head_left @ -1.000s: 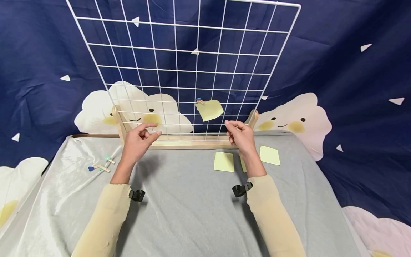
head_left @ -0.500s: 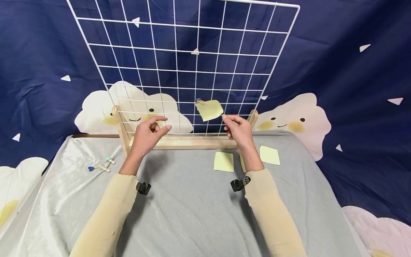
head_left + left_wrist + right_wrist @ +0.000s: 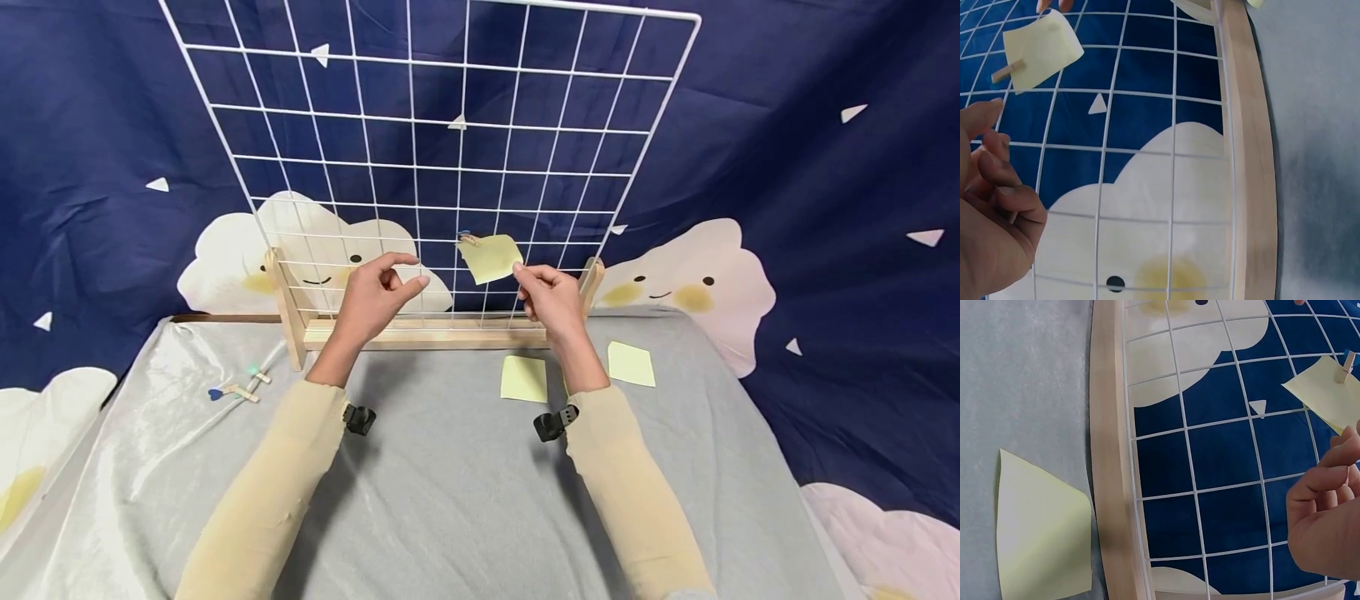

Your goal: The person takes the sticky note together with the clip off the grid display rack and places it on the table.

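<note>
A pale yellow sticky note [image 3: 491,259] hangs on the white wire grid [image 3: 437,207], its upper left corner held by a small wooden clothespin [image 3: 469,239] with a blue top. At the note's right edge, my right hand [image 3: 551,300] pinches the paper between thumb and forefinger. My left hand [image 3: 372,293] hovers before the grid, left of the note. Its thumb and forefinger are apart, the other fingers loosely curled. In the left wrist view, the clothespin [image 3: 1009,71] and note [image 3: 1041,50] lie beyond the left fingertips.
Wooden feet and a bar [image 3: 427,338] support the grid. Loose sticky notes lie on the grey cloth [image 3: 450,483], including one [image 3: 523,379] near the bar and another [image 3: 631,364] farther right. Small clothespins [image 3: 242,392] lie at the left. A dark blue cloud-print curtain [image 3: 810,167] hangs behind.
My left hand has moved right and up towards the note. My right hand has shifted slightly left and up to the note's edge. The note still hangs in the same place.
</note>
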Motion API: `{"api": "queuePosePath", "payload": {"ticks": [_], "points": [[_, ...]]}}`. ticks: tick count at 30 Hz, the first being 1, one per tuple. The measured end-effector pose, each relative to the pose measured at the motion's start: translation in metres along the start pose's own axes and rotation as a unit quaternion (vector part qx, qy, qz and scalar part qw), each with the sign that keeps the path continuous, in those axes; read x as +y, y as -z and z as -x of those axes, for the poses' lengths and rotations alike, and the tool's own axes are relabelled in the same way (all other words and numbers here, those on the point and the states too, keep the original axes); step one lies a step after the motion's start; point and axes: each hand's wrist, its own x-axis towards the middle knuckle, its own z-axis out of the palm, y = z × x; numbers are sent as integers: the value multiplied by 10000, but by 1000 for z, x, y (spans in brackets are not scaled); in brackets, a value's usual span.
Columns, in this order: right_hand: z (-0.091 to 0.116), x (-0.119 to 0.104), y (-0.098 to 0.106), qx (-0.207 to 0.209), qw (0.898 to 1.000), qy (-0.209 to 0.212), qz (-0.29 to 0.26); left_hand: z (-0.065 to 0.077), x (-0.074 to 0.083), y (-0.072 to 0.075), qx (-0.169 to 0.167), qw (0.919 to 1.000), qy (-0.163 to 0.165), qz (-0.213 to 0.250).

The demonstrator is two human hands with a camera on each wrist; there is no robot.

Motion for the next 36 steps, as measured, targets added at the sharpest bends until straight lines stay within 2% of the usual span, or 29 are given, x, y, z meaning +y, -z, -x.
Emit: {"api": "queuePosePath", "payload": {"ticks": [5,17,30,36], "points": [[-1,0,0,27,10000,18,-55,-6,6,-8,-18,10000,-21,90],[-3,5,2,3,10000,-65,-25,-23,21,-24,238,9976,-510,399],[-2,7,2,-3,9998,-156,-121,-31,30,-30,249,9962,-579,603],[-4,8,2,-33,9999,-64,-96,-34,33,-33,304,9953,-691,610]]}}
